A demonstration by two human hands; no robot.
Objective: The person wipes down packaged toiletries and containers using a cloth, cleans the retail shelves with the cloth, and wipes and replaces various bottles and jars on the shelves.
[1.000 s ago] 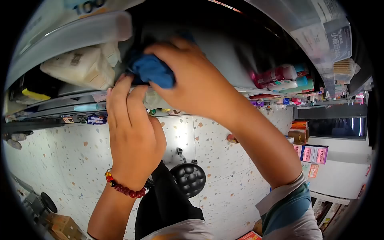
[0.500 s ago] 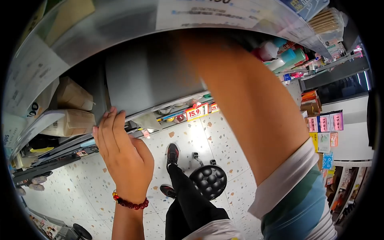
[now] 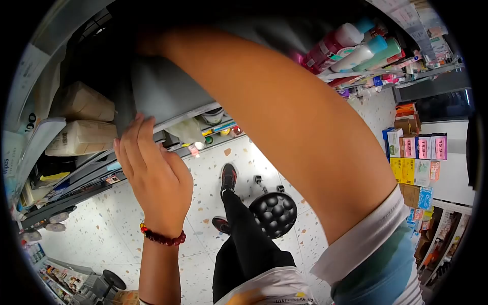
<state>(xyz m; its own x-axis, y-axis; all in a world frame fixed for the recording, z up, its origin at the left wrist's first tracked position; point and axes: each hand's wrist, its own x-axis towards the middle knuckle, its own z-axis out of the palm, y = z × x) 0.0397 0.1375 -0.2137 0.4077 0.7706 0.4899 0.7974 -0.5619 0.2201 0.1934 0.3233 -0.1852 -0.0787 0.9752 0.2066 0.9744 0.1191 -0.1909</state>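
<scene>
My left hand [image 3: 157,175] lies against the front edge of a grey shelf board [image 3: 162,94], its fingers stretched out and holding nothing. My right arm crosses over the board. At its far end my right hand [image 3: 151,44] is deep in the shadowed back of the shelf, blurred, with its fingers lost in the dark. Left of the board sit two pale wrapped packs, one [image 3: 84,138] in front and one [image 3: 87,101] behind it. Beyond my right forearm stand a pink bottle [image 3: 330,51] and a white bottle with a blue cap [image 3: 358,56].
A black round stool [image 3: 273,214] on casters stands on the speckled floor [image 3: 198,203] near my feet. Below the board, a lower shelf holds assorted goods. Stacked boxes with price tags [image 3: 424,147] are at the right. A wheeled cart [image 3: 96,284] is at the lower left.
My right forearm has swung left across the shelf, toward the dark back corner. The view has shifted, exposing more of the bottles. My left hand stays at the shelf edge.
</scene>
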